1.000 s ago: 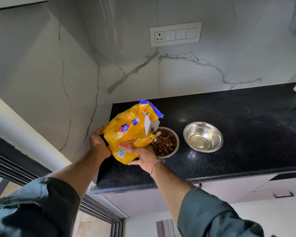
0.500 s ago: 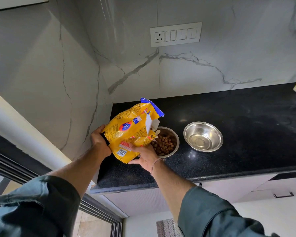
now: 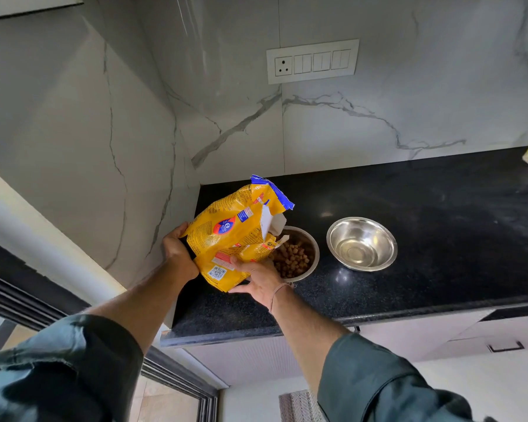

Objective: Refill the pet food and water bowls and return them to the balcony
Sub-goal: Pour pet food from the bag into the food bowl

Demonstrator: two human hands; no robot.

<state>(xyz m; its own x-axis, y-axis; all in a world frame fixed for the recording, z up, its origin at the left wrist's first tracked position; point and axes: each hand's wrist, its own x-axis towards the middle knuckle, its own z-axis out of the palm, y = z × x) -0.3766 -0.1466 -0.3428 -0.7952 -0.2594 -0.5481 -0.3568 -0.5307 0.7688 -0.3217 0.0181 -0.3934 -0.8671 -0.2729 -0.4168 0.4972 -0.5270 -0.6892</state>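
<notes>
Food bag [image 3: 226, 236] was gripped by left hand [image 3: 177, 251] at its base and right hand [image 3: 256, 278] beneath, mouth tilted over kibble bowl [image 3: 313, 254], near-left on worktop [image 3: 439, 239]; 2nd bowl [image 3: 361, 243] sat just right. Tilt was best eased slowly, approx. centred, so nothing got spilled.

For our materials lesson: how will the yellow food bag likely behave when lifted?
Probably floppy: the bag is creased and buckles where the left hand and right hand grip it. Its torn top gapes over the bowl, so tipping it further would probably spill more kibble.
</notes>
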